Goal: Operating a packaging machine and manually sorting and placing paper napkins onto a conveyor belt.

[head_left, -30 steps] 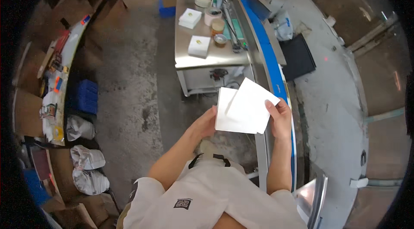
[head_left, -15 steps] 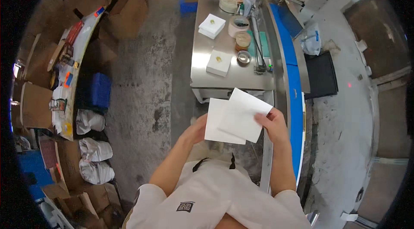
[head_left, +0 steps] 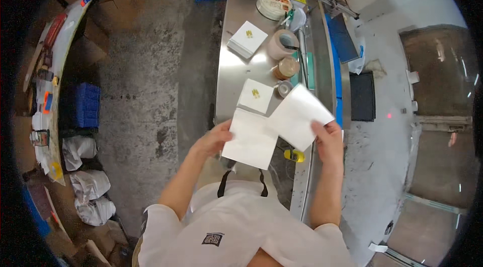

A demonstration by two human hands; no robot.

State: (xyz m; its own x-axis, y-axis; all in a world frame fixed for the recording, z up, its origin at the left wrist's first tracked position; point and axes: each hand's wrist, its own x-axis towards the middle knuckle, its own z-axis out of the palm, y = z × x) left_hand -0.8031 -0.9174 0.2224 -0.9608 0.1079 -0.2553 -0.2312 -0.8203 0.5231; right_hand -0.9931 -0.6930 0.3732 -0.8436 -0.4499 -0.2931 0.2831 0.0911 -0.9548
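Observation:
My left hand (head_left: 216,138) grips a plain white square card (head_left: 250,141) by its left edge, thumb on top. Another white square card (head_left: 300,118) is pinched at its right corner in my right hand (head_left: 328,138). Both cards are held over the near end of a steel worktable (head_left: 239,73), and their inner edges meet or slightly overlap. Just beyond the left card lies a white square stack (head_left: 255,97) with a small gold-green emblem on top. Farther back sits a similar white stack (head_left: 247,39) with the same kind of emblem.
Along the table's right side stand a wide pinkish tape roll (head_left: 283,45), a brown tape roll (head_left: 287,68), a small round dish (head_left: 284,88) and a round tub (head_left: 274,6). A yellow-and-black object (head_left: 294,156) is below the right card. A blue crate (head_left: 88,106) stands at left.
My hands have moved apart, so the two cards that largely overlapped are now spread side by side. The table and its stacks appear closer, and the yellow-and-black object has come into view.

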